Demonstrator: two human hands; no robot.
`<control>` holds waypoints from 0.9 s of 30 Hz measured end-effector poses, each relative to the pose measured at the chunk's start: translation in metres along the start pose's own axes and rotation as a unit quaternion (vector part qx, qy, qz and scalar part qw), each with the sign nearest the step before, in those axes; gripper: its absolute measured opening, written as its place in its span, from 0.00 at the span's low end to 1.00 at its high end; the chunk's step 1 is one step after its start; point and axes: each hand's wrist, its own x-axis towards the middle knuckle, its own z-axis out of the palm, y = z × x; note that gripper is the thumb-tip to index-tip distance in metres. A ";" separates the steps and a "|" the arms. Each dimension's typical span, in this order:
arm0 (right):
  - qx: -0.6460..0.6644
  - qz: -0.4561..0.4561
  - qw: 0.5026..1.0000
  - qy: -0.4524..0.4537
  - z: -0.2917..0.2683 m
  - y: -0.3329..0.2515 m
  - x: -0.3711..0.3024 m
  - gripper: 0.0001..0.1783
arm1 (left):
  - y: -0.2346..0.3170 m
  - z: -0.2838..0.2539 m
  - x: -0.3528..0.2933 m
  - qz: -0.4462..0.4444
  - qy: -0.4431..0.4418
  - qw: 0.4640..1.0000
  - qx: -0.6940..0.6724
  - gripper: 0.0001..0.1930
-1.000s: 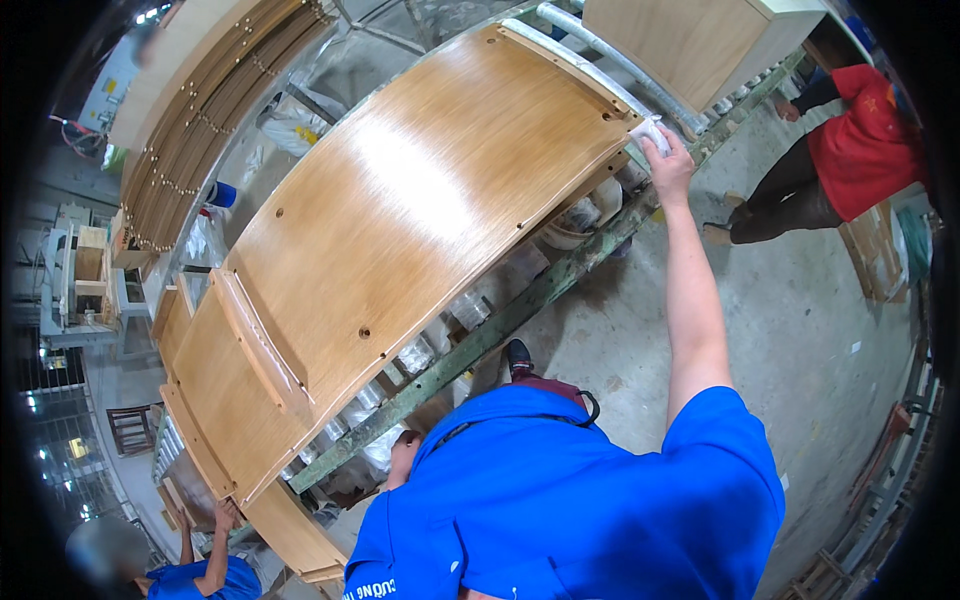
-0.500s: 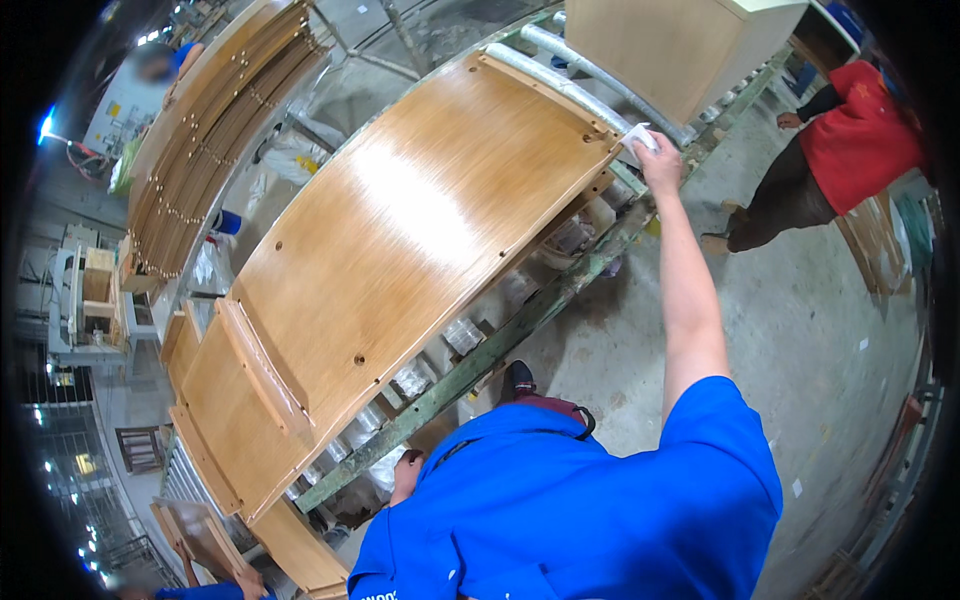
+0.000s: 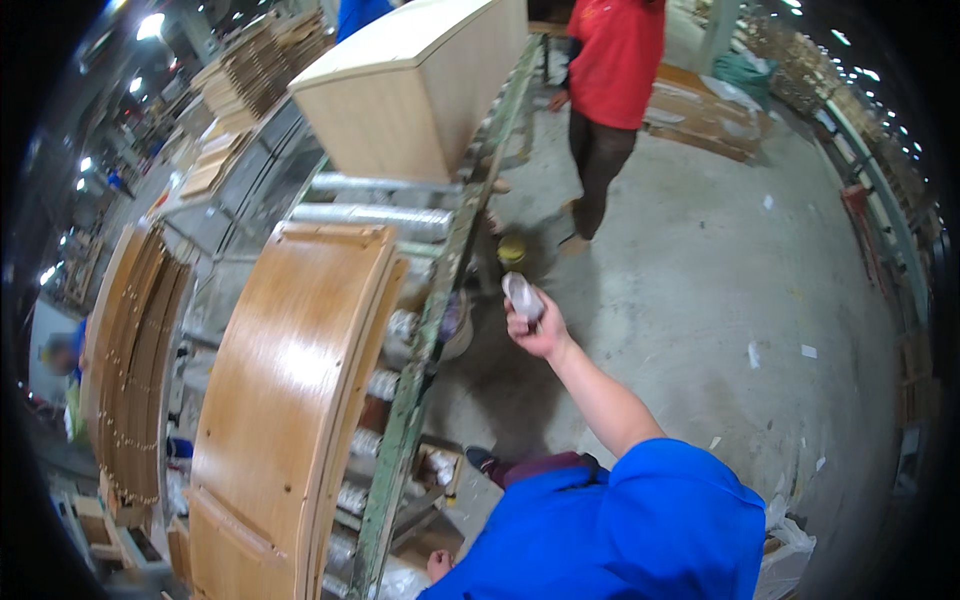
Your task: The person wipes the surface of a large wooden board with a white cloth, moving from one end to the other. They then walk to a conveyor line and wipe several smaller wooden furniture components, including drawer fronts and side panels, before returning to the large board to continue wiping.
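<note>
Just right of the green rail [image 3: 402, 432], over the floor [image 3: 700, 350], I have the whitish pad [image 3: 521, 297] up in my right hand [image 3: 542, 333], thumb and fingers clamped around it; whether it is folded cloth or something firmer I cannot tell. Half a second ago it was at the corner of the curved wooden panel [image 3: 265, 420], left of the rail; now it is off the wood and across on the rail's other side, so nothing of mine is working on that surface. My view has swung too, taking in more of what lies along the rail's far end. My left hand [image 3: 440, 566] is low on the right of the rail, near my shirt; only part of it shows, so I cannot tell how its fingers stand. The panel lies glossy, its holes showing, with metal rollers [image 3: 375, 215] visible beyond its far edge, left of the rail. Further along, still left of the rail, a pale wooden cabinet [image 3: 375, 125] sits over the rollers. Right of the rail stand a yellow-topped can [image 3: 511, 249] and, beyond it, a co-worker in a red shirt [image 3: 620, 70]. Well left of the rail, past the panel, is a stack of curved boards [image 3: 145, 370].
</note>
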 end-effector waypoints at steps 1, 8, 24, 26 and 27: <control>-0.003 0.001 0.999 0.043 -0.001 -0.007 -0.024 0.19 | -0.005 0.012 -0.002 0.002 -0.012 1.000 -0.007 0.10; -0.008 -0.094 0.993 0.065 -0.012 -0.138 -0.164 0.20 | 0.021 0.136 -0.015 -0.060 -0.200 0.978 -0.008 0.13; 0.007 -0.208 0.975 -0.080 -0.024 -0.524 -0.387 0.23 | 0.403 0.540 0.014 0.264 -0.258 0.856 0.361 0.15; 0.007 -0.234 0.968 -0.095 -0.029 -0.572 -0.409 0.27 | 0.443 0.593 0.012 0.290 -0.269 0.847 0.356 0.16; 0.011 -0.248 0.964 -0.093 -0.031 -0.598 -0.416 0.27 | 0.459 0.618 0.010 0.296 -0.274 0.841 0.359 0.16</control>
